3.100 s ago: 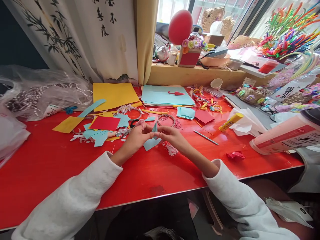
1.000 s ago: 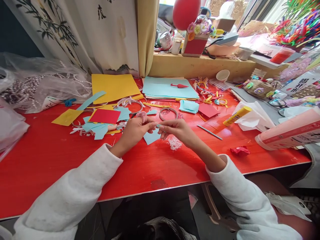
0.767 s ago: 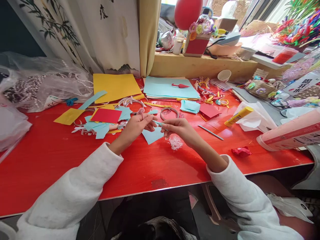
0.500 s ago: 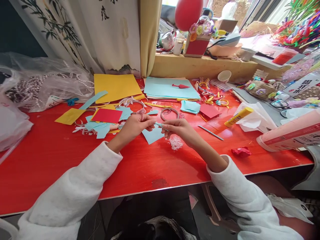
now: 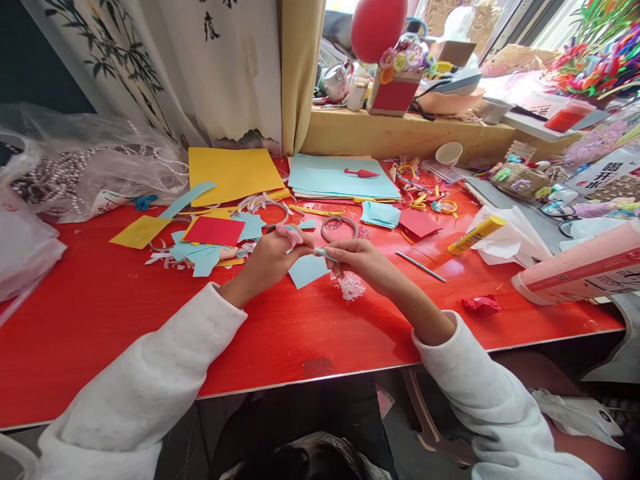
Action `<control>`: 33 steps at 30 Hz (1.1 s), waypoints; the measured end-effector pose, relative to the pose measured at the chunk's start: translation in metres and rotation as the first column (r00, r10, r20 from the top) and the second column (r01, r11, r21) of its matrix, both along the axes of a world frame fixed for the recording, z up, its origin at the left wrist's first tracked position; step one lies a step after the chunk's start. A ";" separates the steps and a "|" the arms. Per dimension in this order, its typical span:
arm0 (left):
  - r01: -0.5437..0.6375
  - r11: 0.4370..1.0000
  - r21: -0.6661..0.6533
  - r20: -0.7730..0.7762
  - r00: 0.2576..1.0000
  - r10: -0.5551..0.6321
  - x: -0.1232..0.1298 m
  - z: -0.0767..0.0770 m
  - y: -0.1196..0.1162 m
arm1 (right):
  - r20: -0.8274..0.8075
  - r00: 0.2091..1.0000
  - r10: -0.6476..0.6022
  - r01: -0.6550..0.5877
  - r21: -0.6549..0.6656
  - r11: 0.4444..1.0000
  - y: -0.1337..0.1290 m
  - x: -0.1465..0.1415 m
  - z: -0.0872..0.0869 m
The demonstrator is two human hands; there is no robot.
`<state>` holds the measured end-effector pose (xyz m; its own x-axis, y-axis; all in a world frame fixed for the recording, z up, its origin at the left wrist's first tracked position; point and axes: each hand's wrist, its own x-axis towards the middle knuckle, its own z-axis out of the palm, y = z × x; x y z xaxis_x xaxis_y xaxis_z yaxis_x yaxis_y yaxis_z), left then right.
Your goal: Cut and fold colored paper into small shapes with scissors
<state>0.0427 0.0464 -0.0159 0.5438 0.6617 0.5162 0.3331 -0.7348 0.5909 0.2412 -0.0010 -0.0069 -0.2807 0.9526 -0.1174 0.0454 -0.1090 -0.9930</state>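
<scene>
In my fingertips: a small, narrow piece of folded pale-blue paper point(image 5: 325, 254), held above the glossy red tabletop point(image 5: 300, 333), ahead of me at 12 o'clock; I read the other hours from this paper.
Left hand point(image 5: 273, 257): comes in from 8 o'clock, thumb and forefinger closed narrowly on the paper's left end; a soft pink ornament point(image 5: 290, 235) sits on a finger.
Right hand point(image 5: 367, 263): comes in from 4 o'clock, thumb and forefinger pinching the right end, the other fingers curled beneath.
Flat sheet: a pale-blue square of paper point(image 5: 306, 272) on the table at 8 o'clock, partly behind my left fingers.
Crumbs: a patch of whitish-pink bits point(image 5: 351, 285) between 4 and 5, near my right fingers.
Hoop: a thin grey ring point(image 5: 323, 229) lying at 1 o'clock.
Small squares: a pile of pale-blue paper squares point(image 5: 381, 213) at 2, red paper squares point(image 5: 418, 221) just beyond.
Rod: a thin pale-blue stick point(image 5: 421, 266) at 3.
Glue: a yellow cylindrical glue stick point(image 5: 477, 235) farther out at 3, beside crumpled white tissue point(image 5: 515, 237).
Red scrap: crumpled red paper point(image 5: 481, 305) towards 4.
Scissored bits: pale-blue paper scraps point(image 5: 203, 259) at 9, a flat red paper rectangle point(image 5: 214, 231) over them.
Big sheets: a large yellow paper sheet point(image 5: 235, 177) between 10 and 11; stacked large pale-blue sheets point(image 5: 330, 179) just past 12, a red curl-tailed paper shape point(image 5: 363, 173) on top.
Bag: clear plastic with beads point(image 5: 100, 173), well apart between 9 and 10.
</scene>
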 end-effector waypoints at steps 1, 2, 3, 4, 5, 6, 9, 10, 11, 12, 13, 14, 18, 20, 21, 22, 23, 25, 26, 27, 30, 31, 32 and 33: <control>0.000 0.999 0.042 0.013 1.000 -0.001 0.000 -0.002 0.000 | 0.021 1.000 0.004 -0.004 0.015 1.000 -0.001 -0.001 0.001; 0.000 0.997 0.073 0.017 1.000 -0.001 -0.001 -0.003 -0.001 | 0.047 0.999 0.007 -0.009 0.036 0.999 -0.002 -0.002 0.002; -0.001 0.996 0.092 0.014 1.000 0.000 -0.001 -0.004 -0.001 | 0.073 0.997 0.008 -0.012 0.057 0.998 -0.003 -0.002 0.003; -0.004 0.996 0.093 0.009 1.000 0.003 0.000 -0.004 -0.002 | 0.097 0.995 0.009 -0.016 0.073 0.997 -0.004 -0.003 0.004; -0.011 0.997 0.077 0.002 1.000 0.011 0.000 -0.003 -0.003 | 0.118 0.993 0.007 -0.017 0.085 0.996 -0.004 -0.003 0.004; -0.025 0.999 0.041 -0.005 1.000 0.025 0.001 -0.002 -0.004 | 0.135 0.991 0.000 -0.014 0.098 0.995 -0.004 -0.003 0.003; -0.066 0.981 -0.183 0.007 0.998 0.068 0.004 0.005 -0.006 | 0.173 0.984 -0.032 0.003 0.162 0.987 -0.003 -0.002 -0.001; -0.074 0.960 -0.268 0.008 0.997 0.079 0.005 0.007 -0.006 | 0.178 0.983 -0.041 0.009 0.179 0.984 -0.002 -0.002 -0.002; -0.077 0.936 -0.343 0.004 0.997 0.083 0.005 0.008 -0.006 | 0.175 0.983 -0.049 0.016 0.184 0.983 -0.001 -0.002 -0.004; -0.078 0.913 -0.400 0.000 0.996 0.085 0.006 0.009 -0.006 | 0.166 0.985 -0.054 0.025 0.174 0.984 0.000 -0.001 -0.005; -0.084 0.897 -0.434 -0.005 0.996 0.090 0.006 0.010 -0.006 | 0.152 0.987 -0.060 0.036 0.154 0.987 0.000 -0.001 -0.005; -0.098 0.888 -0.449 -0.013 0.995 0.103 0.006 0.010 -0.005 | 0.138 0.988 -0.066 0.048 0.130 0.990 0.001 -0.002 -0.006; -0.144 0.905 -0.400 0.004 0.987 0.159 0.005 0.008 -0.006 | 0.111 0.992 -0.066 0.060 0.058 0.996 -0.001 -0.002 -0.003; -0.138 0.926 -0.351 0.023 0.987 0.156 0.005 0.008 -0.007 | 0.099 0.993 -0.061 0.057 0.040 0.998 -0.002 -0.002 -0.002; -0.137 0.936 -0.323 0.029 0.988 0.154 0.005 0.007 -0.008 | 0.095 0.994 -0.053 0.050 0.032 0.998 -0.002 -0.002 -0.002; -0.140 0.946 -0.293 0.030 0.987 0.156 0.005 0.007 -0.008 | 0.091 0.995 -0.042 0.040 0.022 0.999 -0.002 -0.003 -0.002; -0.146 0.955 -0.259 0.029 0.987 0.158 0.005 0.007 -0.008 | 0.084 0.996 -0.028 0.027 0.008 1.000 -0.002 -0.003 -0.002; -0.146 0.967 -0.210 0.024 0.988 0.155 0.004 0.007 -0.006 | 0.055 0.998 -0.003 0.004 -0.026 1.000 -0.002 -0.004 -0.003; -0.135 0.969 -0.206 0.019 0.990 0.142 0.004 0.007 -0.005 | 0.037 0.999 0.000 0.002 -0.041 0.999 -0.002 -0.004 -0.003; -0.116 0.968 -0.221 0.012 0.993 0.121 0.003 0.007 -0.004 | 0.022 1.000 -0.002 0.003 -0.050 0.999 -0.002 -0.004 -0.004; -0.068 0.927 -0.369 0.003 0.997 0.074 0.001 0.009 0.000 | 0.026 0.999 -0.029 0.030 -0.031 0.999 -0.002 -0.004 -0.002; -0.058 0.902 -0.428 0.016 0.997 0.072 0.000 0.010 0.002 | 0.038 0.998 -0.044 0.045 -0.014 0.999 -0.002 -0.004 -0.001; -0.051 0.876 -0.481 0.035 0.996 0.077 -0.001 0.010 0.003 | 0.049 0.997 -0.059 0.059 0.005 0.998 -0.002 -0.004 0.000; -0.042 0.851 -0.523 0.057 0.995 0.083 -0.001 0.011 0.004 | 0.059 0.996 -0.070 0.069 0.021 0.997 -0.002 -0.003 0.001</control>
<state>0.0415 0.0500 -0.0054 0.4662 0.8760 0.1236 0.3077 -0.2915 0.9057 0.2378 -0.0032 -0.0063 -0.2072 0.9716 -0.1138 0.0972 -0.0953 -0.9907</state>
